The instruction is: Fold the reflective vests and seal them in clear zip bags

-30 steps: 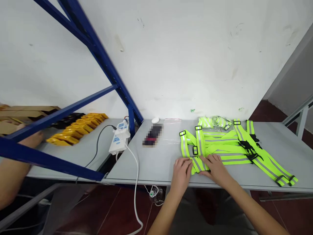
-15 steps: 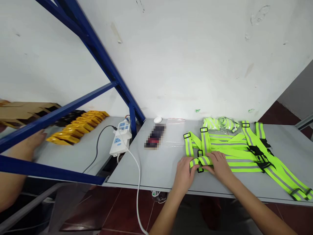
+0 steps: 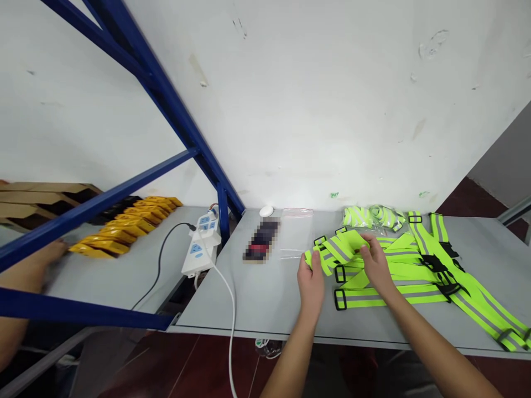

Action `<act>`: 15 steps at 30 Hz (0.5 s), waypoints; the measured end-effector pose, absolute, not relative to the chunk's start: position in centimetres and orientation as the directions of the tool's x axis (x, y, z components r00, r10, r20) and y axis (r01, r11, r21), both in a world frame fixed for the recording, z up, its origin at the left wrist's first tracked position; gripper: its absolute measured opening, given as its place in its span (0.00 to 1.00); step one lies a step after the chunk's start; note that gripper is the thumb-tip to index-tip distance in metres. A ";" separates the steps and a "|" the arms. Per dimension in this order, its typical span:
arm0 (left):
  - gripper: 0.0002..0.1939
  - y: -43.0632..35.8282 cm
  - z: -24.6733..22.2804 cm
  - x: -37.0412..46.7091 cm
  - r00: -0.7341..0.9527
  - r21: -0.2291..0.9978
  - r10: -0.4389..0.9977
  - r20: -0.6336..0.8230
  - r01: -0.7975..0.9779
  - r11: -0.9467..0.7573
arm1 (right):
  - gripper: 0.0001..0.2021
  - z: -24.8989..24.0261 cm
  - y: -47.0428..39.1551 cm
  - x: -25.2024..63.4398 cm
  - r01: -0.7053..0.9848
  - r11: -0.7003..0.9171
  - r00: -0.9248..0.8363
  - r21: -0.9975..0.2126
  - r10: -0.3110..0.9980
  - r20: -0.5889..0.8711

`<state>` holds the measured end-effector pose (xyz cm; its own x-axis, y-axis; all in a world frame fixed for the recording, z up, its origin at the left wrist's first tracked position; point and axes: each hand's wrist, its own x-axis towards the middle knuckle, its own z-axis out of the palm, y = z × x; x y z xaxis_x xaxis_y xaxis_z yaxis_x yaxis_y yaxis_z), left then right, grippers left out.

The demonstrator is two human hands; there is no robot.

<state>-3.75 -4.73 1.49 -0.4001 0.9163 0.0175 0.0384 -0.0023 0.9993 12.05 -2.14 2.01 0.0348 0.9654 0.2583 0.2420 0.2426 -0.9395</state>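
Note:
My left hand (image 3: 312, 282) and my right hand (image 3: 376, 262) each grip an end of a folded neon-yellow reflective strap (image 3: 342, 246), raised a little above the table. A silver-grey stripe runs along the band. Beneath and to the right spread more reflective straps (image 3: 406, 270) with black buckles, laid in rows and trailing to the table's right front corner. Behind them sit two rolled strap bundles (image 3: 358, 216) in clear plastic. A flat clear zip bag (image 3: 296, 235) lies left of the held strap.
A blurred-out flat object (image 3: 262, 240) and a white round item (image 3: 266, 211) lie to the left. A power strip (image 3: 202, 249) with a hanging white cable stands by the blue metal frame (image 3: 166, 99). Beyond it are yellow packages (image 3: 128, 224) and another person's arm (image 3: 25, 273).
Both hands have lifted the strap from the table. Its tight roll has become a looser, wider fold, and my hands are further apart. The view has shifted slightly.

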 end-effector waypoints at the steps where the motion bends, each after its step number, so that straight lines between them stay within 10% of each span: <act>1: 0.21 -4.5 1.7 -3.8 -0.404 1.000 0.915 -0.006 -0.015 0.000 | 0.20 2.1 -2.3 11.8 0.175 0.207 -0.024 -0.963 0.978 0.206; 15: 0.20 -4.0 4.9 -4.2 -0.514 0.996 0.856 0.061 -0.029 -0.088 | 0.24 4.3 -2.8 9.7 0.055 0.169 -0.104 -0.984 0.981 0.163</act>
<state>-4.17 -4.02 4.86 -0.5136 0.8559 0.0608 -0.0289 -0.0881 0.9957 9.65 -2.77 4.31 -0.1037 0.9811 0.1631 0.0549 0.1694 -0.9840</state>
